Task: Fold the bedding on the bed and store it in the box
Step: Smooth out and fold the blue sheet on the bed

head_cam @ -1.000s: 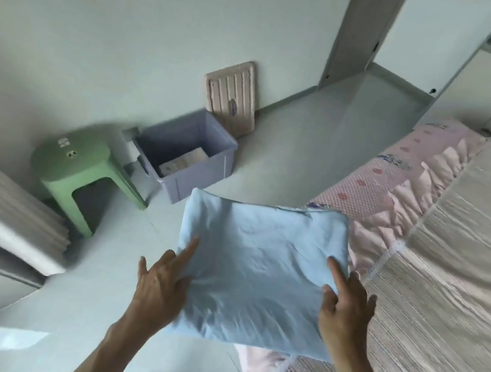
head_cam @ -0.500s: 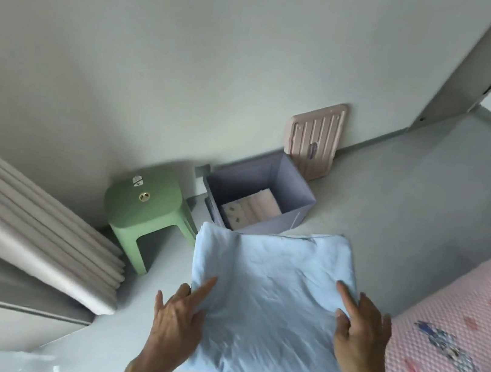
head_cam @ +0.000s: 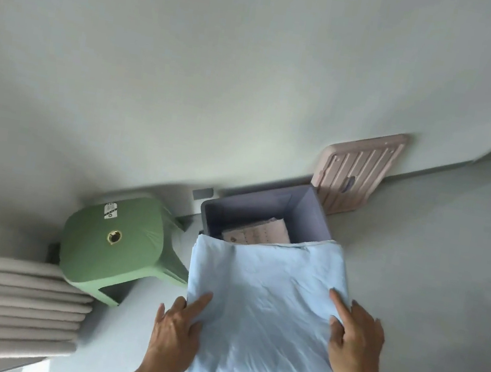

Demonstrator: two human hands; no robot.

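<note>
No legible text anywhere in view.

A small white sticker [head_cam: 110, 211] sits on the top of the green stool [head_cam: 111, 242], carrying dark print and a round mark, but it is too small and blurred to read. The pink patterned fabric [head_cam: 257, 234] inside the box [head_cam: 306, 217] shows only dotted rows.
</note>
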